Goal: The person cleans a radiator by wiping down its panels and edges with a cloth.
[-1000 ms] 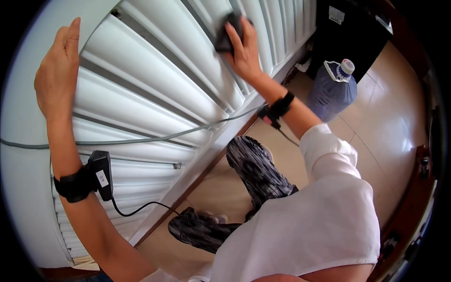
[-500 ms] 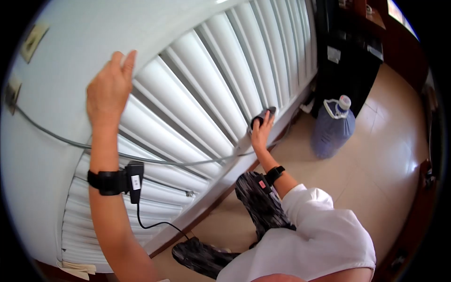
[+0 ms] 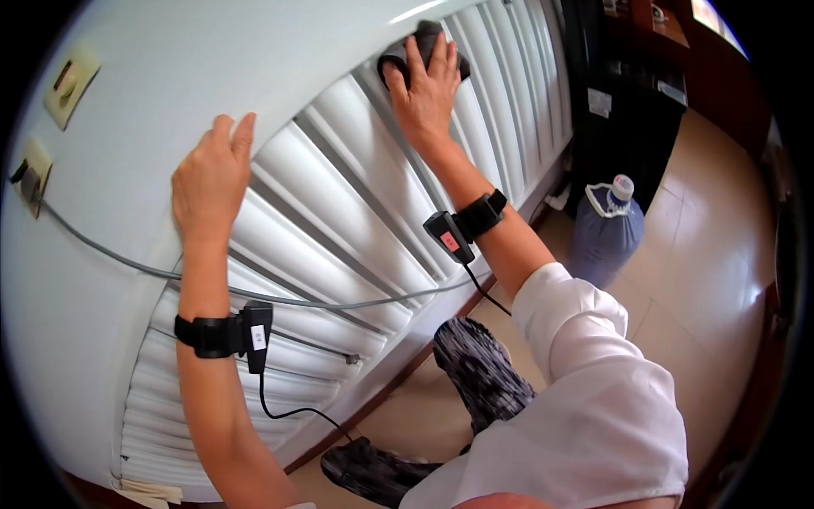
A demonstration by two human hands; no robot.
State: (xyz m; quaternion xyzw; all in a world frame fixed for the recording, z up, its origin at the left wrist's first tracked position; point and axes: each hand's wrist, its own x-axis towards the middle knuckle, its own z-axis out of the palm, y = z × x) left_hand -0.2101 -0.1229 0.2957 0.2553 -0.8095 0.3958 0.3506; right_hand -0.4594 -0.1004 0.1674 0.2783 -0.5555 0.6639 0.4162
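While a white slatted panel (image 3: 339,212) spans the left and a water jug (image 3: 606,242) stands right, the left hand (image 3: 210,178) lies at the panel's edge, its grip unclear, and the right hand (image 3: 424,102) clasps a dark cloth (image 3: 426,41) against the far slats.

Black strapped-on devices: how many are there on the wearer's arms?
2: one device on the left forearm, and a second device on the right forearm. Any under the white top would be hidden.
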